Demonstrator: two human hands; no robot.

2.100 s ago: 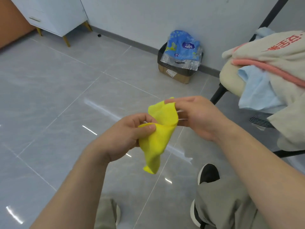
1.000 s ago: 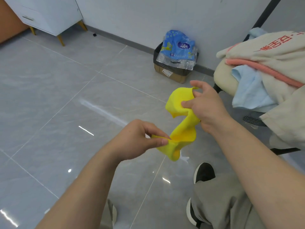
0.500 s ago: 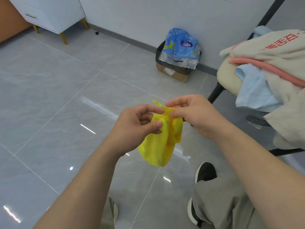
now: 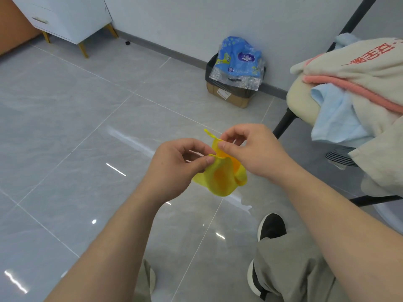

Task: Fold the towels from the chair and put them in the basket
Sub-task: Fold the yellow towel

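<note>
Folding is the step in hand, judging by how the small yellow towel (image 4: 220, 177) hangs in the air between the person's two hands, out over the grey tiled floor (image 4: 76, 127) and well clear of the chair (image 4: 301, 101) to the right. The left hand (image 4: 174, 168) pinches one upper corner between thumb and forefinger, the other fingers curled in behind. The right hand (image 4: 255, 149) pinches the neighbouring corner just beside it in the same way, close to a little hanging loop (image 4: 208, 132) that sticks up from the hem. With the two corners nearly touching, the cloth sags below them in a loose pouch rather than a flat fold, so I would say the first fold is only being lined up. The next move calls for matching the corners squarely, letting the edges fall even, then smoothing the cloth and halving it again; so light and floppy a cloth will likely slip out of line if either pinch loosens. More work waits on the chair: a cream towel (image 4: 359, 68) with red lettering lies heaped over a light blue towel (image 4: 335, 118). No basket shows from where I stand, only a cardboard box (image 4: 229, 95) by the wall, so the task looks far from done.
</note>
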